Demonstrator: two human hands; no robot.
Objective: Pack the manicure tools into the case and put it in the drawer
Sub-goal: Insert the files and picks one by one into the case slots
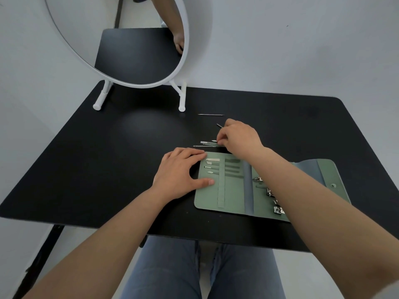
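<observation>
The green case (233,190) lies open on the black table (108,160), near its front edge. Four tools (212,166) sit in its left loops, clippers (269,192) on its right half. The left hand (179,172) rests flat on the case's left edge, fingers together, thumb spread. Just behind the case, the right hand (239,137) pinches one of the loose tools (207,144). A thin pick (211,115) lies farther back, near the mirror (129,46)

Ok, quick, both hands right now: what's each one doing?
Left hand: open, fingers flat, pressing the green case down.
Right hand: fingers curled, pinching a thin metal tool above the loose tools.
</observation>
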